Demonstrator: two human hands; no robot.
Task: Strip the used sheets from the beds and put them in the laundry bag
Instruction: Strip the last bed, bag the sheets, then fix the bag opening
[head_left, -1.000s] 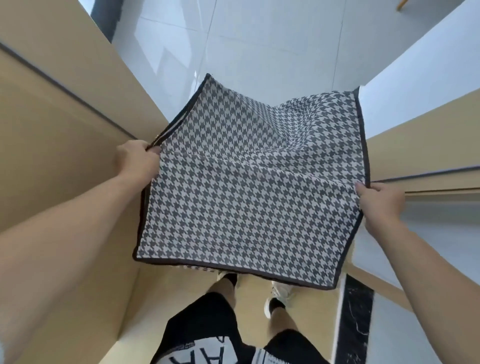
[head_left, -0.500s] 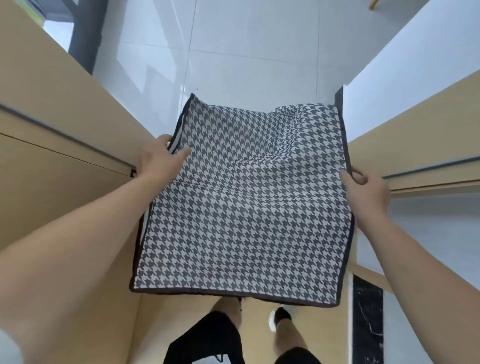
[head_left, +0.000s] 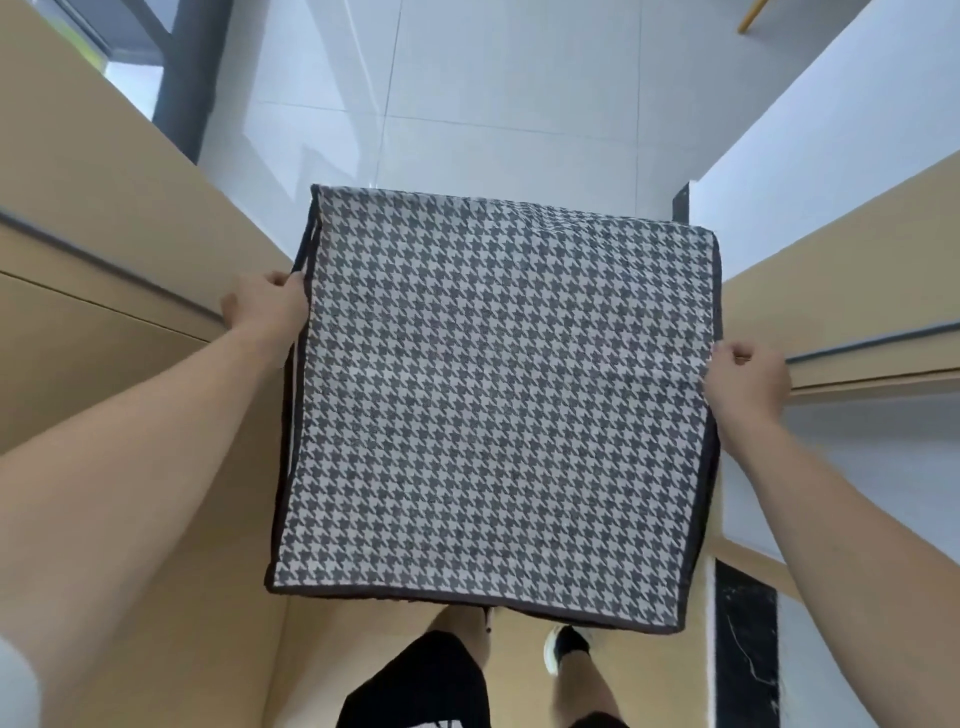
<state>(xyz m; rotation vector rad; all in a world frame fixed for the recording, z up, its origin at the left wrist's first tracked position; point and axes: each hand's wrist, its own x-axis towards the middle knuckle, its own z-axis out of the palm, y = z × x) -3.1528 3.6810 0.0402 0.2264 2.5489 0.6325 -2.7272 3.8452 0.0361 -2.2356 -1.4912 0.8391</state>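
A flat houndstooth fabric bag (head_left: 498, 405), grey and white with dark trim, is held out level in front of me above my legs. My left hand (head_left: 265, 306) grips its left edge, fingers curled at the dark trim. My right hand (head_left: 745, 382) grips the right edge, fingers curled round the border. The fabric is stretched taut between both hands. No bed sheets are in view.
Tan wooden panels (head_left: 104, 249) rise on the left and another tan panel (head_left: 831, 291) on the right, forming a narrow passage. White tiled floor (head_left: 467, 93) lies ahead. A white wall (head_left: 831, 130) stands right. A black marble strip (head_left: 745, 649) is near my feet.
The bag has flattened and been pulled taut; its far edge dropped level. My left hand slid to the side edge and curled on the trim. The view moved forward.
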